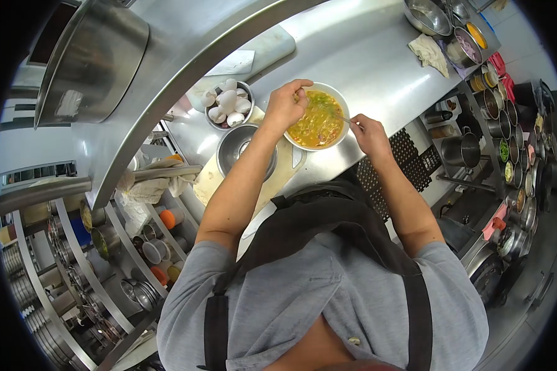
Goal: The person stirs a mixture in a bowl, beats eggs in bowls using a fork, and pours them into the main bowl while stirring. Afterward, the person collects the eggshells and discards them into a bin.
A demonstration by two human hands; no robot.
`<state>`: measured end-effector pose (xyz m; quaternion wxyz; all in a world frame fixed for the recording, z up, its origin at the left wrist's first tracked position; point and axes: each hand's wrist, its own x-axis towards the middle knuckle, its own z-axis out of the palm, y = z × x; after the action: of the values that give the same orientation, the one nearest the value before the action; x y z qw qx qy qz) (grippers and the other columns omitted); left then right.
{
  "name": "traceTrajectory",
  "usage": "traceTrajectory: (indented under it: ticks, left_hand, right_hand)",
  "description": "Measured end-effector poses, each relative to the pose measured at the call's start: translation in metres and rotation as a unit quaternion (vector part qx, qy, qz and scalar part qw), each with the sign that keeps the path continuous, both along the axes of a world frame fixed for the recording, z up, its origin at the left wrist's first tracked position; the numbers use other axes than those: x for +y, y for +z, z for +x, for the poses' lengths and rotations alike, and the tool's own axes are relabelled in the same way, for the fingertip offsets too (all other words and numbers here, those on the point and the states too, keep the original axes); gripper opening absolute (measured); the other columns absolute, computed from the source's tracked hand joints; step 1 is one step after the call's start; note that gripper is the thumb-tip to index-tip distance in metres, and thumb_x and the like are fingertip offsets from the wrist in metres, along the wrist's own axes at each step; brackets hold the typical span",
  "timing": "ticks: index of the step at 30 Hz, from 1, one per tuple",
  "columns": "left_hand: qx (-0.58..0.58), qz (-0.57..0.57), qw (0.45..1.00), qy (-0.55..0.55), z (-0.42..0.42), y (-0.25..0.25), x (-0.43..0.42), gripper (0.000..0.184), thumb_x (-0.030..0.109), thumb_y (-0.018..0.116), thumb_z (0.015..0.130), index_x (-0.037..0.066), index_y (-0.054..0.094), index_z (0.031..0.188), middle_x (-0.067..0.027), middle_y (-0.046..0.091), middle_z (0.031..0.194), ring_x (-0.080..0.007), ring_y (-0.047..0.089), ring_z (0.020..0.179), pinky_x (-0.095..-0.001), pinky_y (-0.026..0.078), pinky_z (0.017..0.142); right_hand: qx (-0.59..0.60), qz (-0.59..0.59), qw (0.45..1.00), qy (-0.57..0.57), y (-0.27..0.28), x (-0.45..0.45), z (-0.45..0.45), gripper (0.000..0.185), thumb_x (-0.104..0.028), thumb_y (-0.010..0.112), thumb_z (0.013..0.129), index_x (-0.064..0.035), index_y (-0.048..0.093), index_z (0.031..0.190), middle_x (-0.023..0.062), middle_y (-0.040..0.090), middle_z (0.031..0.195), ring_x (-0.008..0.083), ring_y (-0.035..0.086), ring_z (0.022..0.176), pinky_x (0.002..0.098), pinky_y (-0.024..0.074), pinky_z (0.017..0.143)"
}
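Note:
A white bowl on the steel counter holds yellow beaten egg mixture with green and reddish bits in it. My left hand is closed at the bowl's left rim, its index finger reaching along the far edge. In my right hand is the handle of a thin metal utensil; its head is down in the mixture, so I cannot tell whether it is a fork or a spoon. Left of the bowl, a metal bowl holds several white eggs or eggshells. Another metal bowl sits partly behind my left forearm.
Under the metal bowl lies a pale cutting board. Another board is farther back. A cloth and metal bowls stand at the back right. A steel overshelf curves over the left side, carrying a large pot.

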<state>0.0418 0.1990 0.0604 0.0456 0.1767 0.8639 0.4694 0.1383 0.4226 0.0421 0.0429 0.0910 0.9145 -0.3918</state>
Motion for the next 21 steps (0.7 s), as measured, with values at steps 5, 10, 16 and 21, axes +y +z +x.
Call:
traceTrajectory:
  ticks: [5, 10, 16, 21]
  left_hand:
    - [-0.045, 0.129, 0.988, -0.067, 0.013, -0.006, 0.008, 0.044, -0.002, 0.057, 0.077, 0.013, 0.064, 0.119, -0.0069, 0.065, 0.091, -0.0206, 0.063, 0.082, -0.0313, 0.051, 0.080]
    - [-0.069, -0.038, 0.995, -0.062, 0.004, 0.019, -0.008, 0.043, -0.001, 0.058, 0.078, 0.010, 0.062, 0.120, -0.0085, 0.067, 0.103, -0.0206, 0.063, 0.091, -0.0317, 0.049, 0.086]
    - [-0.097, 0.049, 0.994, -0.023, 0.048, 0.044, -0.051, 0.036, 0.003, 0.061, 0.084, 0.007, 0.062, 0.120, -0.0063, 0.066, 0.106, -0.0143, 0.062, 0.094, -0.0287, 0.048, 0.086]
    - [-0.213, 0.099, 0.972, -0.015, 0.114, 0.016, -0.066, 0.035, 0.002, 0.061, 0.087, 0.003, 0.061, 0.122, -0.0045, 0.065, 0.110, -0.0107, 0.059, 0.099, -0.0260, 0.047, 0.085]
  right_hand:
    - [-0.016, -0.003, 0.995, 0.095, -0.010, -0.004, 0.001, 0.021, -0.020, 0.062, 0.087, -0.0029, 0.068, 0.098, 0.0202, 0.067, 0.083, 0.0314, 0.064, 0.076, 0.0385, 0.0501, 0.071]
    - [-0.037, 0.003, 0.996, 0.076, 0.000, -0.008, -0.003, 0.025, -0.023, 0.063, 0.084, -0.0030, 0.068, 0.097, 0.0221, 0.067, 0.090, 0.0376, 0.065, 0.085, 0.0421, 0.0509, 0.077]
    - [-0.022, 0.034, 0.997, 0.063, 0.012, 0.012, -0.036, 0.018, -0.021, 0.061, 0.084, -0.0063, 0.070, 0.087, 0.0178, 0.067, 0.080, 0.0372, 0.064, 0.076, 0.0449, 0.0512, 0.073]
    - [0.064, 0.124, 0.975, 0.176, 0.008, -0.011, -0.033, 0.017, -0.022, 0.061, 0.083, -0.0086, 0.072, 0.085, 0.0175, 0.068, 0.082, 0.0358, 0.065, 0.077, 0.0445, 0.0522, 0.074]
